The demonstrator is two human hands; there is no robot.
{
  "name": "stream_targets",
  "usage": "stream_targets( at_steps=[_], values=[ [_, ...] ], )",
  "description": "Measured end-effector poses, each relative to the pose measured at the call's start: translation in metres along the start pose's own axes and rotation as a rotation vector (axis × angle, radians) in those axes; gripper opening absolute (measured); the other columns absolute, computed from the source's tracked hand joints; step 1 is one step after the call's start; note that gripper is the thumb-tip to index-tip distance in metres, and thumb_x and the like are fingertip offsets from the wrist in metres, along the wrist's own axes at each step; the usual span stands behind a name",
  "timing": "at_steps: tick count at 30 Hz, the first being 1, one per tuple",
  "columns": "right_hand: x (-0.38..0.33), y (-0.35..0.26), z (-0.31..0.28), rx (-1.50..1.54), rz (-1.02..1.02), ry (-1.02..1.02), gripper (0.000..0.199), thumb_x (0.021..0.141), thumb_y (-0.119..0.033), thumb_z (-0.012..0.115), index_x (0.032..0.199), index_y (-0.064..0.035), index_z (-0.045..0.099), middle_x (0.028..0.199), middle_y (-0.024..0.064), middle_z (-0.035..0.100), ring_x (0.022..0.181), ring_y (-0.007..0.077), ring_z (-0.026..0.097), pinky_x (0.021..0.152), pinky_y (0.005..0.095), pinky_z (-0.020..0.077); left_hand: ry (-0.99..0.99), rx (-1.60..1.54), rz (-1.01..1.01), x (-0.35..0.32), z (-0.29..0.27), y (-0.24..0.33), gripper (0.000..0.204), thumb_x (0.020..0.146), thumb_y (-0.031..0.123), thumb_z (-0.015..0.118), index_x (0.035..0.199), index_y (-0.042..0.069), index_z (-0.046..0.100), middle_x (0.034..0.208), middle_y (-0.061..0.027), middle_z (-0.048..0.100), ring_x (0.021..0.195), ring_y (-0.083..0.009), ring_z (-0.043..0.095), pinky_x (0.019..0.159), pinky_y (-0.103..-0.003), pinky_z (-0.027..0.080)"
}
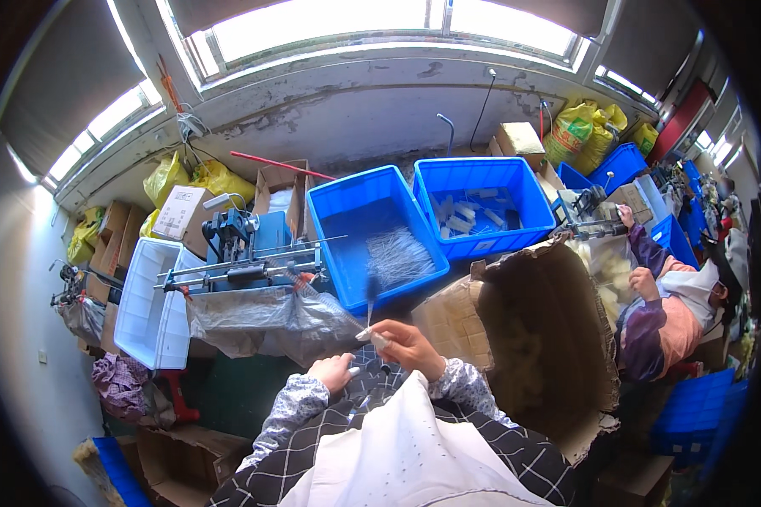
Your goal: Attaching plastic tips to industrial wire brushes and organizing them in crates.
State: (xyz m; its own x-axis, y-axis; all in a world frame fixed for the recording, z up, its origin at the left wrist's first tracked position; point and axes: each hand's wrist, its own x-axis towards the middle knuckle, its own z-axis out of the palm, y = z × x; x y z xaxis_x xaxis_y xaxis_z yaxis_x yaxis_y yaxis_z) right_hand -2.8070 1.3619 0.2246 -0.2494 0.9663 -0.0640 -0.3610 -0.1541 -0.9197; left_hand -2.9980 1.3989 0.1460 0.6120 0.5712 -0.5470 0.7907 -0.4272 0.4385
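Observation:
My right hand (407,346) is closed in a pinch on a thin-stemmed brush (372,291) with a dark, blurred head pointing up. White wraps cover some of its fingertips. Just left of it, my left hand (333,372) has its fingers curled together, with a white wrap at one tip; whatever it may hold is hidden. A long, sheer, bristly strip (325,302) slants from the machine down toward my right hand. That machine (245,262), with metal rods and a blue body, stands ahead on the left. Grey plastic sheeting (241,314) hangs along its front.
A blue bin (323,221) holds thin pale wires (397,256); another blue bin (507,248) holds white pieces. A white bin (137,325) stands left. The large open cardboard box (588,372) is at my right. Beyond it, another person (676,308) works at a similar machine (585,207).

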Motion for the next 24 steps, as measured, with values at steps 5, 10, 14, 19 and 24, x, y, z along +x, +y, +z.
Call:
stream_targets(
  at_steps=[5,10,14,19,24],
  values=[
    [0.005,0.012,-0.004,-0.025,0.027,0.01,0.021,0.084,-0.014,0.048,0.102,-0.0029,0.05,0.066,-0.0012,0.048,0.057,0.0032,0.041,0.051,0.0167,0.0351,-0.022,-0.011,-0.004,0.002,-0.001,-0.001,0.033,0.078,0.019,0.046,0.108,0.006,0.042,0.096,-0.0186,0.055,0.088,-0.0331,0.054,0.076,-0.041,0.043],
    [0.009,0.01,-0.008,0.033,0.014,0.091,0.021,0.086,-0.016,0.047,0.103,-0.0035,0.05,0.066,-0.001,0.049,0.056,0.0029,0.04,0.05,0.0159,0.0335,-0.021,-0.018,-0.01,0.004,0.002,-0.002,0.034,0.079,0.022,0.045,0.109,0.006,0.043,0.099,-0.0185,0.054,0.09,-0.0324,0.053,0.077,-0.04,0.042],
    [0.01,0.002,-0.014,-0.015,-0.124,0.309,0.019,0.086,-0.015,0.046,0.1,-0.0046,0.052,0.059,-0.0029,0.044,0.051,0.0023,0.036,0.045,0.0153,0.0271,-0.016,-0.029,-0.017,0.002,0.004,-0.005,0.035,0.081,0.025,0.046,0.11,0.006,0.042,0.101,-0.0182,0.053,0.091,-0.032,0.053,0.078,-0.039,0.042],
    [0.008,0.01,-0.015,-0.344,-0.045,0.261,0.017,0.084,-0.009,0.048,0.099,-0.0021,0.052,0.064,-0.0015,0.047,0.055,0.0033,0.042,0.049,0.0167,0.0357,0.068,-0.027,0.045,0.001,0.004,-0.005,0.034,0.081,0.032,0.045,0.104,0.007,0.047,0.093,-0.0176,0.057,0.086,-0.0311,0.056,0.074,-0.041,0.044],
    [0.008,-0.015,0.0,-0.164,-0.08,0.178,0.015,0.084,-0.009,0.047,0.096,-0.0029,0.053,0.061,-0.0025,0.047,0.055,0.0026,0.042,0.049,0.0166,0.0347,0.046,-0.022,0.026,0.003,0.009,-0.01,0.034,0.081,0.032,0.046,0.105,0.007,0.047,0.095,-0.0172,0.057,0.087,-0.0307,0.055,0.074,-0.041,0.043]
  ],
)
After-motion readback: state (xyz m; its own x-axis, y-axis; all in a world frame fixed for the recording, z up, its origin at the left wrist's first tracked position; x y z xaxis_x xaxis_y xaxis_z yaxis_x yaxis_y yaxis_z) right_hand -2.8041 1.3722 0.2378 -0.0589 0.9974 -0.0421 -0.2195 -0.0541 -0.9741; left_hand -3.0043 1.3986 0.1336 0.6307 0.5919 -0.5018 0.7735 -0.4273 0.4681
